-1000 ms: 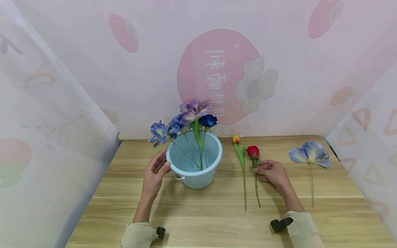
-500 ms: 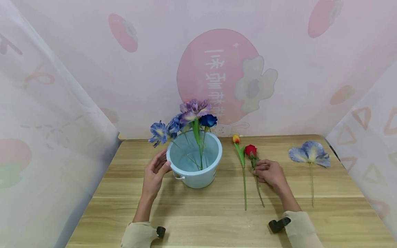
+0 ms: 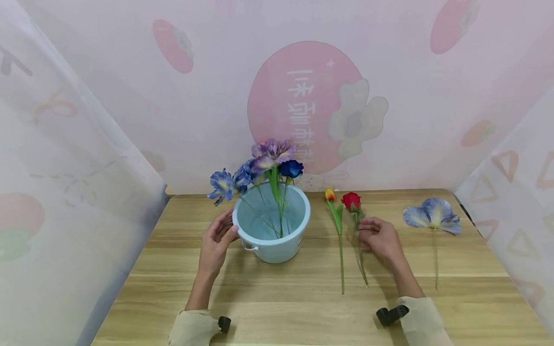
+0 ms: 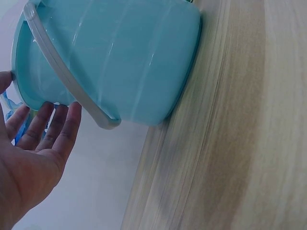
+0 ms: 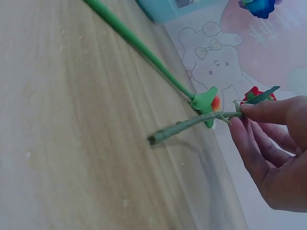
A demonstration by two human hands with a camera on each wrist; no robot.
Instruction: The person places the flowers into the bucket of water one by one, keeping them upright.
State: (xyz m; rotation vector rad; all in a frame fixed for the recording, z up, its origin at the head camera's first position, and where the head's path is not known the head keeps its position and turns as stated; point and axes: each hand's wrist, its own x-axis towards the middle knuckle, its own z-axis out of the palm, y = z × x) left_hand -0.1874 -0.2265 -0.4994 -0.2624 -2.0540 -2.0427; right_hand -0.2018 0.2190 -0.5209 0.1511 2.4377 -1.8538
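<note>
A light blue bucket stands on the table, several artificial flowers leaning in it. The fingertips and thumb of my left hand rest against the outside of its rim at the left; the left wrist view shows the fingers loosely spread beside the white handle. My right hand pinches the green stem of a red rose between thumb and fingers. In the right wrist view the cut stem end points down over the table. A red-yellow tulip lies just left of the rose.
A blue broad-petalled flower lies at the right of the wooden table. Purple, dark blue and light blue blooms overhang the bucket rim. A printed cloth wall closes off the back.
The red rose's head first swings slightly left, then moves up toward the back with my right hand, its stem tilting. My left hand and the bucket stay put.
</note>
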